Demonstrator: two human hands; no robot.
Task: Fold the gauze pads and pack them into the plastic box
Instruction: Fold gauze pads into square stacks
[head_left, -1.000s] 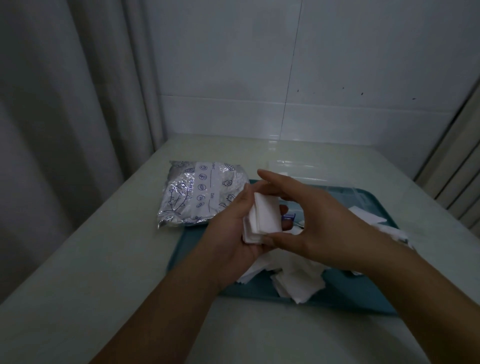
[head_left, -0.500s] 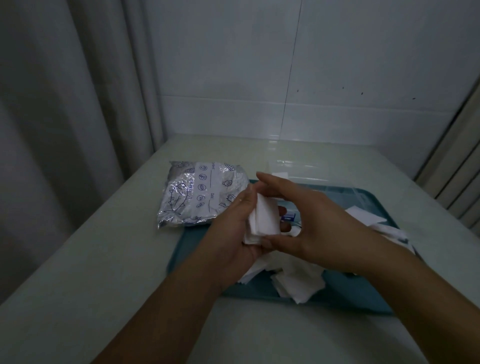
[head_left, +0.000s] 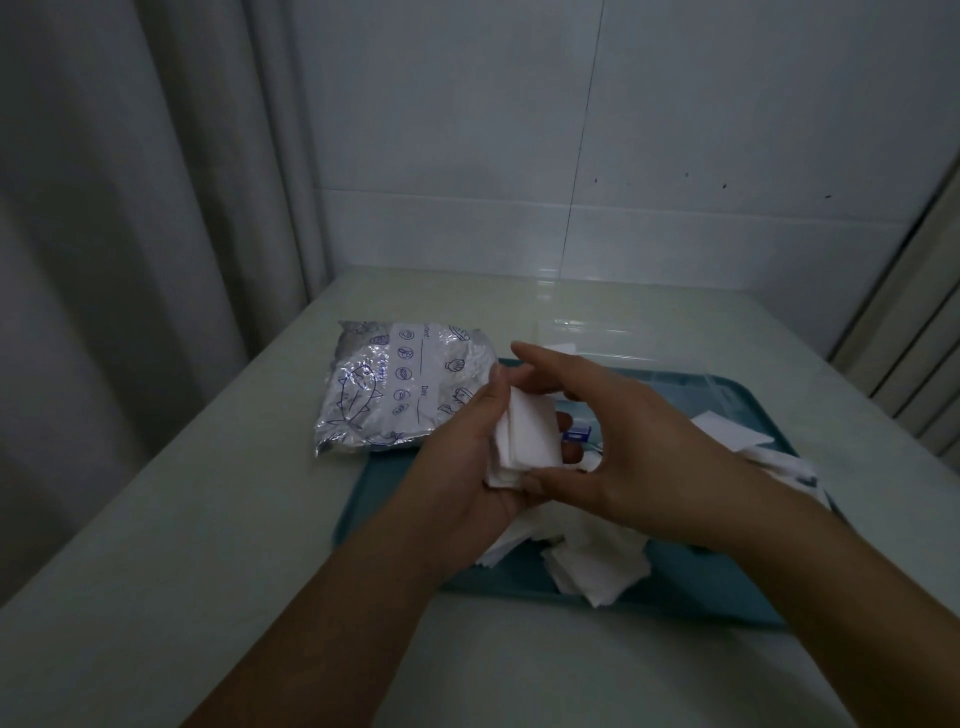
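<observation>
Left hand (head_left: 467, 467) cups folded gauze stack (head_left: 527, 439); right hand (head_left: 623, 447) pinches its top and bottom edges

gauze pads (head_left: 527, 434) white | tray (head_left: 387, 480) teal | bag (head_left: 395, 387) silver, blue drawings

A crinkled silvery plastic bag (head_left: 400, 387) printed with blue fish drawings and round icons is lying on the pale tabletop (head_left: 208, 519), its near right corner overlapping the far left corner of a teal tray (head_left: 675, 603). The tray is sitting flat on the tabletop, right of centre. A small blue clip-like piece (head_left: 577, 434) is showing on the tray; what it is cannot be told. Behind the table a white tiled wall (head_left: 675, 156) is rising, marked by a few dark specks. A grey curtain (head_left: 130, 234) is hanging in folds at the left.
</observation>
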